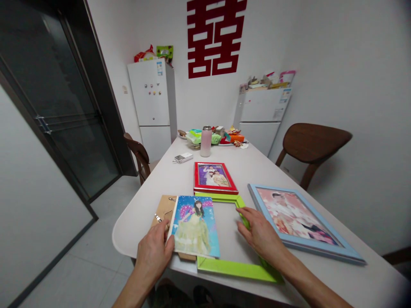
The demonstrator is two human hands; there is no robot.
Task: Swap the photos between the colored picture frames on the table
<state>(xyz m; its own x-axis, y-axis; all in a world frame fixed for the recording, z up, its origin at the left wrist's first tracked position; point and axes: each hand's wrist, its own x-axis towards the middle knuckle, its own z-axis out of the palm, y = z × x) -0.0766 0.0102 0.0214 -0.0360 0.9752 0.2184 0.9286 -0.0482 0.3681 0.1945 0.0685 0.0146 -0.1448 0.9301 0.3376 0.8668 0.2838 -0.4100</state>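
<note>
A photo print (pixel 194 224) of a figure in a pale gown lies across the left side of a green picture frame (pixel 233 268). My left hand (pixel 156 244) pinches the print's left edge between thumb and fingers. Under the print, a brown backing board (pixel 163 208) with metal clips sticks out to the left. My right hand (pixel 260 233) grips the green frame's right side, thumb inside the opening and the other fingers along the bar. Through the frame's opening, the bare tabletop shows.
Beyond the green frame lies a red framed photo (pixel 215 177). A large blue framed photo (pixel 298 218) rests at the right. Farther back on the white table (pixel 141 218) are a white device (pixel 184 158), a pink bottle (pixel 206 142) and snack packages (pixel 236 138). Chairs (pixel 316 143) flank the table.
</note>
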